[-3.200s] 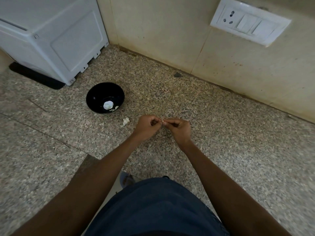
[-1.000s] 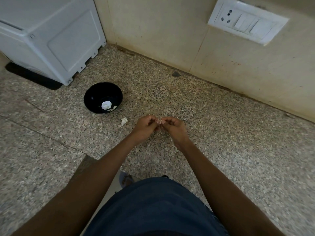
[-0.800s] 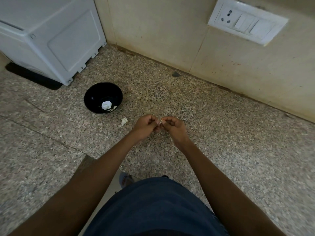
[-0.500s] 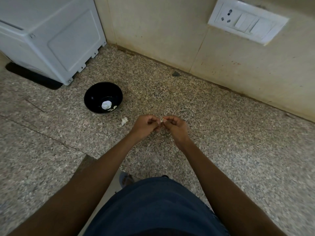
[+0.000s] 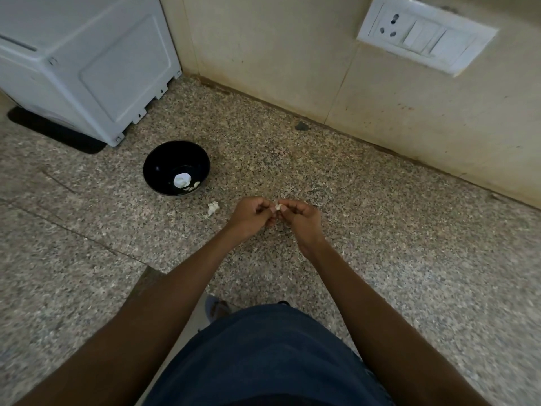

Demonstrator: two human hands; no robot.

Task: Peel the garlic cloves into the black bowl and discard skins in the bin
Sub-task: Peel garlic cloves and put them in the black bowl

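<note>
A speckled granite counter (image 5: 380,230) fills the frame. At upper left stand a white appliance (image 5: 87,60) and a black bowl (image 5: 164,165); a white scrap (image 5: 212,207) lies just right of it.

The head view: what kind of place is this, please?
Probably a home kitchen counter: a speckled granite worktop against a tiled wall with a socket and switch plate, a white appliance and a black bowl.
</note>
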